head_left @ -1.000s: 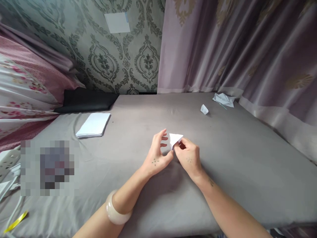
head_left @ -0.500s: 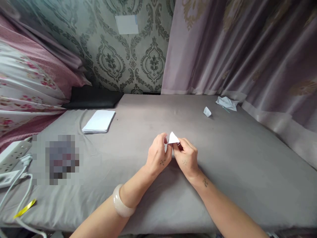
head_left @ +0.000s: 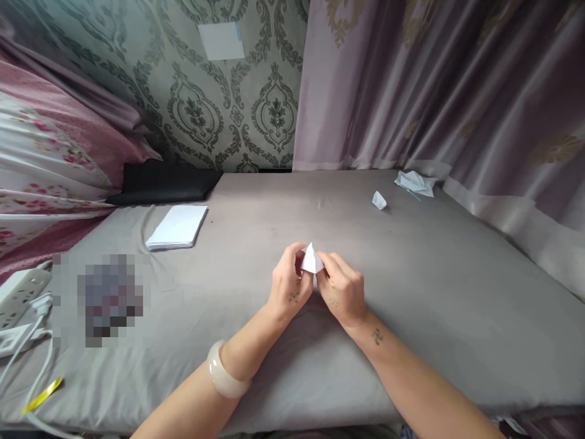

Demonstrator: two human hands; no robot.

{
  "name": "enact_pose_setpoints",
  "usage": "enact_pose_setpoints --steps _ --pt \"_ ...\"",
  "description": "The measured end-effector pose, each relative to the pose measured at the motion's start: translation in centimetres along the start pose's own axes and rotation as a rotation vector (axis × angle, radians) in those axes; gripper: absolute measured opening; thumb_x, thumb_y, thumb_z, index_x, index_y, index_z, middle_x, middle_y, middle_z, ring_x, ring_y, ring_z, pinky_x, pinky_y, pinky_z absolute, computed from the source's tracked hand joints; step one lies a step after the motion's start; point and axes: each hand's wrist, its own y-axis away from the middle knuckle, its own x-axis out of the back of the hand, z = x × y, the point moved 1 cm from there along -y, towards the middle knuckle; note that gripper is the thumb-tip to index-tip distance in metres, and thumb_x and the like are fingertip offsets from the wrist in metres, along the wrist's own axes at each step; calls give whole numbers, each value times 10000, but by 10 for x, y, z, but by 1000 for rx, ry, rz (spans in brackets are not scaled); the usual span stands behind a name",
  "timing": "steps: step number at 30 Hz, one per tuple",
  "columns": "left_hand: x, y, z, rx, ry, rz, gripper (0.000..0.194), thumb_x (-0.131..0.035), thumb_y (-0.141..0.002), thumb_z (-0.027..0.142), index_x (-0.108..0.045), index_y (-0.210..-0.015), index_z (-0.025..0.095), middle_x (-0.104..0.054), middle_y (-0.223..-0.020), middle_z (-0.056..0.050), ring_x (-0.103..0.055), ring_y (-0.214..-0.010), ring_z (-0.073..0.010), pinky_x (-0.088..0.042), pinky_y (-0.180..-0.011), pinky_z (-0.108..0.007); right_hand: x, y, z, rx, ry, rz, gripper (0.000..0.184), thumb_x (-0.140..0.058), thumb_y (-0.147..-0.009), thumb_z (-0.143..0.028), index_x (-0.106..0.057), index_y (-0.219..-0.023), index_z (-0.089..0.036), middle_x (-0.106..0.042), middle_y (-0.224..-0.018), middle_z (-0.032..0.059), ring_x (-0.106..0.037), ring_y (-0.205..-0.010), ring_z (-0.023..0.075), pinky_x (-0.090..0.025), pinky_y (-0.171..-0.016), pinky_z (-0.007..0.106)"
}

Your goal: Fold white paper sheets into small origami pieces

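Observation:
A small piece of folded white paper (head_left: 312, 261) with a pointed top stands between my hands, above the middle of the grey-covered surface (head_left: 256, 378). My left hand (head_left: 289, 277) grips its left side, fingers curled and thumb close to the lower edge. On the other side my right hand (head_left: 343, 286) pinches the right edge of the same paper. The two hands almost meet below it. My fingers cover the paper's lower sides.
A stack of white paper (head_left: 178, 227) lies at left, before a black flat case (head_left: 164, 182). Far right are a small folded paper (head_left: 379, 200) and more folded papers (head_left: 415, 183). Power strips (head_left: 22, 289) with cables and a yellow strip (head_left: 42, 395) sit at near left.
The folded paper has turned and opened a little, now showing two faces with a crease between them. My fingers have shifted to its sides. The whole view has moved slightly.

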Motion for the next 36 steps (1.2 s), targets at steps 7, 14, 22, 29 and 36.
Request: enact_pose_setpoints --steps 7,14,22,29,36 --pt "5 -9 0 -41 141 -211 572 -452 -749 13 -495 -1278 227 -607 -1137 -95 -585 -993 -199 -438 -897 -333 1 3 -9 64 94 -36 224 -431 -921 -123 -645 -967 -168 -645 -664 27 -603 -584 146 -382 -547 267" --pt "0 -7 -4 -36 39 -14 421 -522 -783 89 -571 -1186 198 -640 -1077 -93 -607 -945 -194 -468 -839 -312 -4 6 -10 10 55 16 215 -449 -932 -162 -576 -1105 -141 -721 -776 38 -670 -641 155 -426 -565 260" --pt "0 -7 -2 -30 -90 3 293 -478 -788 95 -639 -1027 151 -695 -925 -67 -643 -806 -155 -493 -726 -254 -4 6 -11 62 65 18 210 -463 -939 -154 -573 -1117 -133 -696 -739 30 -651 -632 139 -421 -581 259" --pt "-1 -3 8 70 43 145 220 -548 -782 148 -660 -971 149 -697 -853 -34 -620 -733 -131 -472 -681 -226 0 3 -16 65 66 7 253 -458 -916 -128 -568 -1143 -148 -659 -717 30 -604 -600 152 -416 -569 276" --pt "2 -9 10 276 437 12 221 -647 -731 200 -718 -934 151 -725 -885 -42 -635 -812 -170 -482 -724 -246 3 0 -5 85 9 -59 346 -433 -916 -114 -516 -1251 -130 -684 -796 56 -628 -691 174 -449 -642 283"
